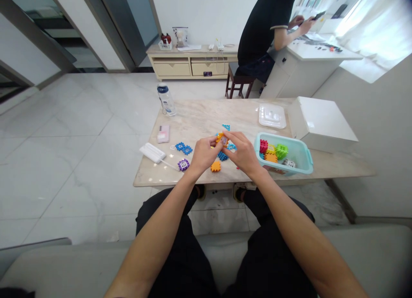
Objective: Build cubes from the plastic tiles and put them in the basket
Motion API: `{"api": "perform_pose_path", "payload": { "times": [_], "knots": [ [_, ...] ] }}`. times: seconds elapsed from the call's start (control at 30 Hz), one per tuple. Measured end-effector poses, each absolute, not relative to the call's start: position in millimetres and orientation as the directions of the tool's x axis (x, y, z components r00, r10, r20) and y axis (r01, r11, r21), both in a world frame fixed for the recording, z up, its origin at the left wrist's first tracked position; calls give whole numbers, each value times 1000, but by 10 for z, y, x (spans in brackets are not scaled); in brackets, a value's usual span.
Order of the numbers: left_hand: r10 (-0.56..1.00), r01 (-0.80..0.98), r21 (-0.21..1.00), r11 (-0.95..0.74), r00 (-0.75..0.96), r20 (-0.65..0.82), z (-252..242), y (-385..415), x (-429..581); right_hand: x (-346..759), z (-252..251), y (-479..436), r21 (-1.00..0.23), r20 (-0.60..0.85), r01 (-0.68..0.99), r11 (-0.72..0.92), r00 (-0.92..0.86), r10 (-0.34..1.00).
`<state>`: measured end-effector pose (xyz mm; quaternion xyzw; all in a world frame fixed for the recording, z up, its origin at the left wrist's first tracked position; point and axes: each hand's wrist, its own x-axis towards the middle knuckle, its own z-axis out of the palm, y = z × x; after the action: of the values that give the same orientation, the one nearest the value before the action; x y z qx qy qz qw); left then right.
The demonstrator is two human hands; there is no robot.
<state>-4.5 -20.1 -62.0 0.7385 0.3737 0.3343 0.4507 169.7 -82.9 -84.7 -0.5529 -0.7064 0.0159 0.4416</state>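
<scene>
Pinching orange block; bottle label illegible

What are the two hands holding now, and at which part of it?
A small orange toy block, held between both hands. The left hand pinches its left side, the right hand its right side.

The person wears black trousers, dark shoes, and has bare forearms.
</scene>
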Motion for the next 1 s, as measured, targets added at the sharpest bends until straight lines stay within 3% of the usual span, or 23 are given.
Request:
{"api": "perform_pose_path", "payload": {
  "times": [1.0],
  "knots": [
    [790,162,906,-391,564,241,-534,-232,-83,1637,-787,-890,-493,656,796,352,75,751]
  ]
}}
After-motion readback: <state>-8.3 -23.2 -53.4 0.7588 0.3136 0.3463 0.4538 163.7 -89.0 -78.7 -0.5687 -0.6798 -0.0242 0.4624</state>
